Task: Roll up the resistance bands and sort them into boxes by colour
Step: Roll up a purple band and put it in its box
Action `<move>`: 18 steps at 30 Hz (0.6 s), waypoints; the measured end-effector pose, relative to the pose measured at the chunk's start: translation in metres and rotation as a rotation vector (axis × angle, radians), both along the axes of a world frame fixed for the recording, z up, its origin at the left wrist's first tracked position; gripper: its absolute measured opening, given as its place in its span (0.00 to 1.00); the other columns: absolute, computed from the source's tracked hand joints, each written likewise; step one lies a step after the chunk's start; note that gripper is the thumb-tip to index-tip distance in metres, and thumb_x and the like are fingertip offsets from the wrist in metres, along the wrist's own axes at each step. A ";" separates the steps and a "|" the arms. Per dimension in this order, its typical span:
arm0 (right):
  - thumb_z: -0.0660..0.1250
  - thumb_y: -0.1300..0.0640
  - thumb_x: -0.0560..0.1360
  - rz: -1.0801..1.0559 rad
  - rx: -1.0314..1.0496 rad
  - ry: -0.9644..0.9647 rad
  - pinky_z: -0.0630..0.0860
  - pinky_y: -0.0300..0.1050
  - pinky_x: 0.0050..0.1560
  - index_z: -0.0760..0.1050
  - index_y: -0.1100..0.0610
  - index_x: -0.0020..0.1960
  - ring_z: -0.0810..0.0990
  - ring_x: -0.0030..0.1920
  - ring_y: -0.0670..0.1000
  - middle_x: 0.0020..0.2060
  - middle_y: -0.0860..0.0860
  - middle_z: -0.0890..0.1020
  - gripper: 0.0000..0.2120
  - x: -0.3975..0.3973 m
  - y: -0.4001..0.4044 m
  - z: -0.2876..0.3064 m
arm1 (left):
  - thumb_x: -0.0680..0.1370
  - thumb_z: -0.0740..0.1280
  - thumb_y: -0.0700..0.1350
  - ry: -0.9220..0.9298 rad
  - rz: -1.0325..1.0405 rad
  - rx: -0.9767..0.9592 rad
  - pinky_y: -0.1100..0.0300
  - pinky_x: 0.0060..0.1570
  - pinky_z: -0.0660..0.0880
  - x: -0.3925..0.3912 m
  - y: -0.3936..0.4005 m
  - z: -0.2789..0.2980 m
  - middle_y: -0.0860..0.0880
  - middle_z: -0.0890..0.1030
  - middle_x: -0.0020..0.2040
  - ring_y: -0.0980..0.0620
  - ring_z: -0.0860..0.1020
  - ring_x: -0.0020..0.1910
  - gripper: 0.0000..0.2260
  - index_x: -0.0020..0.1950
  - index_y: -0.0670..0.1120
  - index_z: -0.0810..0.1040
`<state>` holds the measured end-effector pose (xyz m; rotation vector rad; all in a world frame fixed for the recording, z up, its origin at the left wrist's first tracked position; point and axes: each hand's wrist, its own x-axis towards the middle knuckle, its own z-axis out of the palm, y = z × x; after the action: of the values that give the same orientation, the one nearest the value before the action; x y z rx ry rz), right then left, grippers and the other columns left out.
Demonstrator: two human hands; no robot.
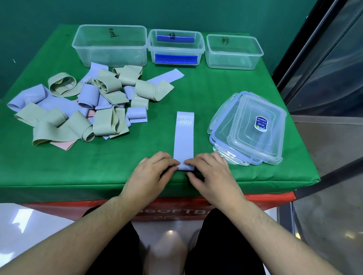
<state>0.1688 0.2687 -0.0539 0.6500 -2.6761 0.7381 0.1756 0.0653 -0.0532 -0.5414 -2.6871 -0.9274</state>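
Both hands (pixel 183 172) pinch the blue 20 LB band's (pixel 184 137) near end. We roll toward 12 o'clock, tight, edges aligned.

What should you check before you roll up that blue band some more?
1. Both hands on the band's near end: ok, left hand and right hand pinch it.
2. Band lies flat and straight: ok.
3. Path ahead of the roll is free: ok, pile and lids sit off to the sides.
4. Roll is tight and even: cannot tell, fingers hide it.
5. Left box, marked for blue, has room: ok, nothing in it.
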 end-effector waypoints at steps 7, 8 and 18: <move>0.64 0.50 0.76 -0.021 -0.008 -0.026 0.74 0.53 0.49 0.81 0.52 0.54 0.74 0.47 0.53 0.46 0.46 0.79 0.11 -0.004 -0.002 0.000 | 0.78 0.71 0.44 -0.006 0.014 0.013 0.59 0.43 0.72 -0.002 0.002 0.006 0.55 0.78 0.51 0.57 0.74 0.44 0.07 0.55 0.47 0.83; 0.64 0.50 0.75 -0.026 -0.006 -0.029 0.74 0.53 0.50 0.81 0.52 0.54 0.74 0.47 0.53 0.46 0.46 0.80 0.11 -0.005 -0.002 0.000 | 0.78 0.71 0.44 0.006 0.006 -0.001 0.61 0.42 0.71 -0.002 0.001 0.007 0.55 0.79 0.51 0.56 0.73 0.43 0.07 0.55 0.47 0.83; 0.66 0.52 0.75 -0.007 0.001 -0.001 0.73 0.51 0.49 0.80 0.51 0.55 0.73 0.48 0.53 0.47 0.45 0.78 0.10 -0.010 -0.001 0.000 | 0.76 0.72 0.43 0.003 0.010 -0.047 0.67 0.41 0.67 -0.007 0.003 0.008 0.54 0.80 0.51 0.54 0.72 0.44 0.08 0.55 0.46 0.83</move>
<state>0.1588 0.2675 -0.0542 0.6408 -2.6785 0.7352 0.1686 0.0680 -0.0449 -0.5382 -2.7121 -0.8626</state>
